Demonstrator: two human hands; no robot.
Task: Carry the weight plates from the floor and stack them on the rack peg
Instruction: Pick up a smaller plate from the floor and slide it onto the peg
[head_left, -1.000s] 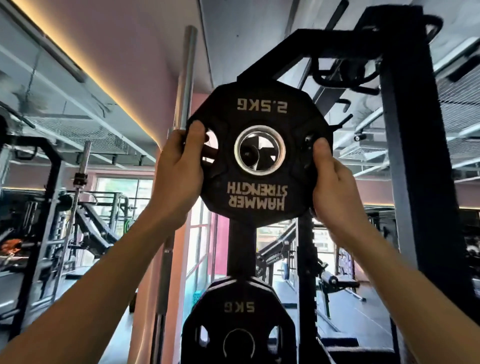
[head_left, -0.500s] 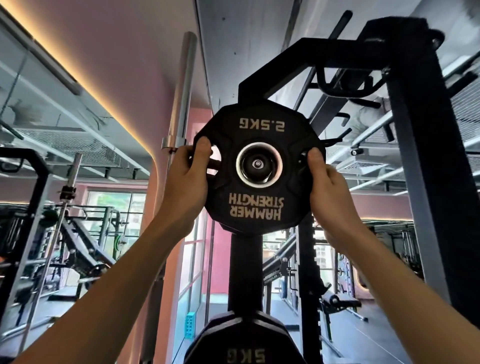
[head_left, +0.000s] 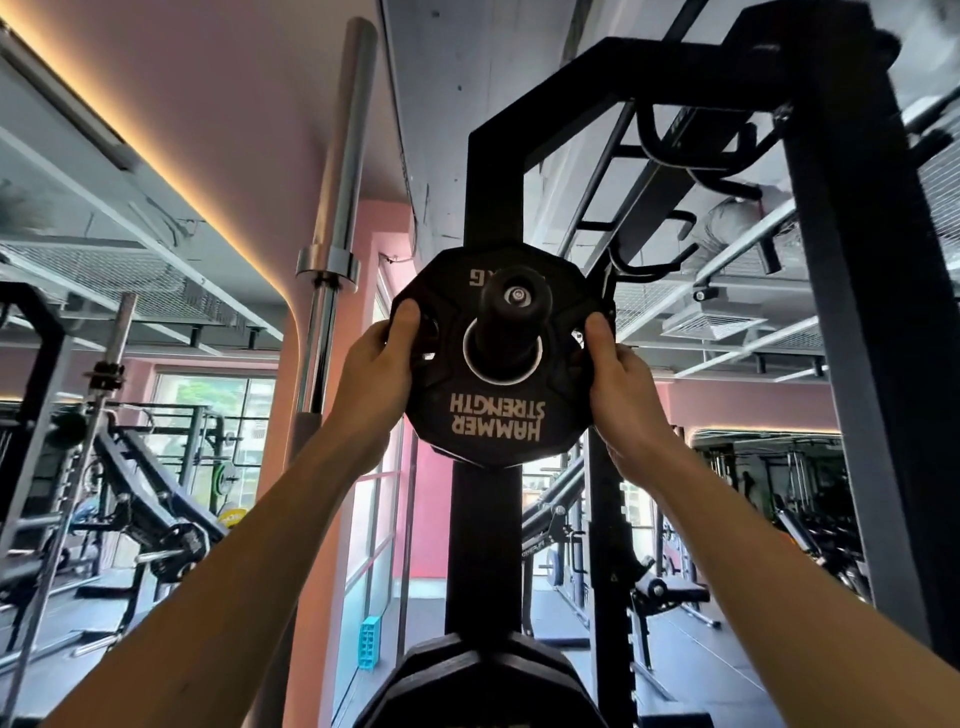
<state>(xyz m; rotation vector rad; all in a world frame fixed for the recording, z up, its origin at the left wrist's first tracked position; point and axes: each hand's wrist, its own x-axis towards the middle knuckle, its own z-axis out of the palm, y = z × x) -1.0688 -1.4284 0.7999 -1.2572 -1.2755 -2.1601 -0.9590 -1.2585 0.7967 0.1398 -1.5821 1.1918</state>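
Observation:
A small black weight plate (head_left: 493, 415), printed HAMMER STRENGTH upside down, sits high on the black rack upright (head_left: 491, 197). The rack peg (head_left: 511, 301) pokes through the plate's centre hole towards me. My left hand (head_left: 374, 374) grips the plate's left edge through a grip slot. On the opposite edge, my right hand (head_left: 618, 379) holds it the same way. Both arms reach up from the bottom of the view. Below, the top of a larger black plate (head_left: 478, 680) shows on a lower peg of the same upright.
A chrome barbell (head_left: 337, 208) stands upright just left of the rack. A thick black rack post (head_left: 862, 338) rises on the right, with hooks (head_left: 654, 260) between it and the plate. Benches and other gym machines fill the floor on both sides.
The plate has gone from being held in front of the peg to sitting over it; the peg now comes through the hole. Both hands kept their grip and moved forward.

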